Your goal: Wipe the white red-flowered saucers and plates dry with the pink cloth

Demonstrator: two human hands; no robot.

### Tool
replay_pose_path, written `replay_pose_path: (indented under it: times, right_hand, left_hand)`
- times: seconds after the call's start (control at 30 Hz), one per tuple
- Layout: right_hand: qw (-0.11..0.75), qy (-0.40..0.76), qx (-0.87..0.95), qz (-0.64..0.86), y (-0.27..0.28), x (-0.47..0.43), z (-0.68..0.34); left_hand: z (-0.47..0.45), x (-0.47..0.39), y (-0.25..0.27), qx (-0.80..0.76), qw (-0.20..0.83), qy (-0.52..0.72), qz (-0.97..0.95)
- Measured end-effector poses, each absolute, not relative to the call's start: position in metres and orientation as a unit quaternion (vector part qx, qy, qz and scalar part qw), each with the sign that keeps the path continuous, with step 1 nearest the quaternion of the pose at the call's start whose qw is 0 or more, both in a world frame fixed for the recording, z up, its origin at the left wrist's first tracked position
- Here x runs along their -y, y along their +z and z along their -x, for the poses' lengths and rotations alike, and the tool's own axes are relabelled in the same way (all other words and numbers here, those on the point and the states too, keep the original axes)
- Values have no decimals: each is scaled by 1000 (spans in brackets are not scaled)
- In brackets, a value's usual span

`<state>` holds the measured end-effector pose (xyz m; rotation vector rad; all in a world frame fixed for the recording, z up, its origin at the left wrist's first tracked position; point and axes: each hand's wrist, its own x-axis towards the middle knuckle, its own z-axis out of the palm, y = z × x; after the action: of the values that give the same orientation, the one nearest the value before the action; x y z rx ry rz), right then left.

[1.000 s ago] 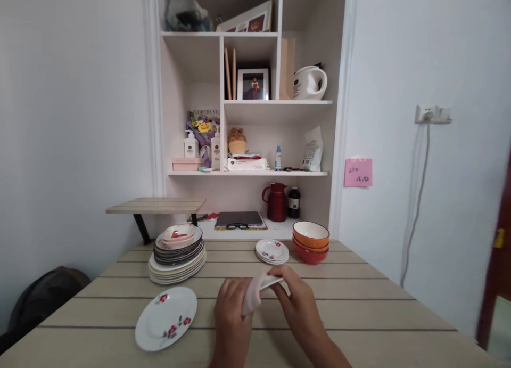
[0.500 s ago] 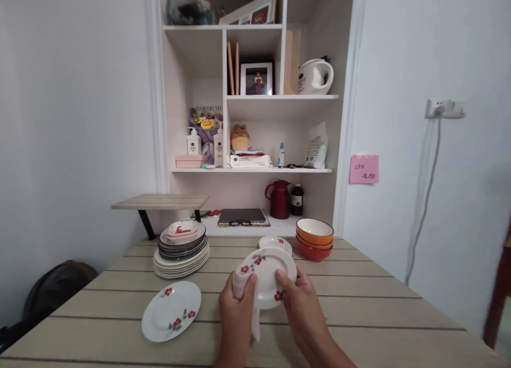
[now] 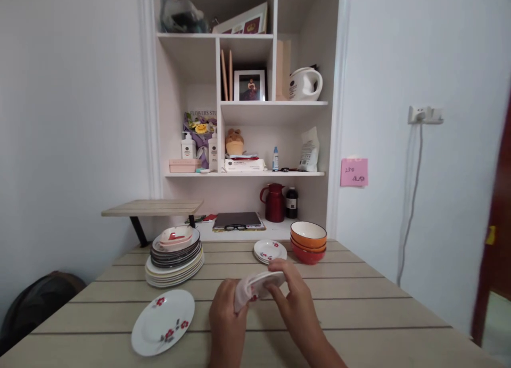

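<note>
A small white plate [image 3: 263,283] with red flowers is held tilted, nearly edge-on, above the table. My right hand [image 3: 294,299] grips its right edge, thumb on the near face and fingers over the top rim. At the opposite edge, my left hand [image 3: 227,309] is closed on a thin whitish cloth [image 3: 241,293] folded around the rim. A larger oval plate [image 3: 159,320] with matching flowers lies on the table to the left. Behind my hands sits a short stack of small flowered plates [image 3: 263,246].
At the left stands a stack of plates [image 3: 173,272] topped by small dishes [image 3: 175,239]. Orange and red bowls [image 3: 308,245] are nested at the right. Behind are a raised wooden shelf [image 3: 151,207], a closed laptop [image 3: 237,219], glasses [image 3: 235,227] and a red jug [image 3: 274,203].
The small plate has tipped from facing me to nearly edge-on. My right fingers have moved up over its top rim, and the cloth is bunched closer around its left edge.
</note>
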<state>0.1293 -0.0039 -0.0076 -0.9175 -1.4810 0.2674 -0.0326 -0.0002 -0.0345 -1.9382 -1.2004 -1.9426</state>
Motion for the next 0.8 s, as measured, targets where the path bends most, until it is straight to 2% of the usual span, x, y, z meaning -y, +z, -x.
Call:
replay_pose_path:
  times: [0.13,0.23,0.37,0.53,0.6,0.7,0.8]
  right_hand:
    - [608,74,683,397,-7,4,-134]
    - [580,120,703,393,-7,6,-134]
    - [576,219,677,402,-10,7,-128]
    - [639,407,557,341,-13,7,-115]
    - [661,470,484,328,-13,8,-112]
    - [660,529,422,326,-10,9,-113]
    - [637,540,443,324,-7,9,-117]
  left_hand:
    - [34,0,-36,366,187,-588,696]
    - [35,2,-32,363,184,-593,695]
    - [34,4,-25,380,78,-654,649]
    - [29,4,-21,460,-200,-701,507]
    - [24,4,-21,471,-272,-696,469]
    - [17,5,-22,480,-305,-676,469]
    - [16,6,-23,477,-296,-674,480]
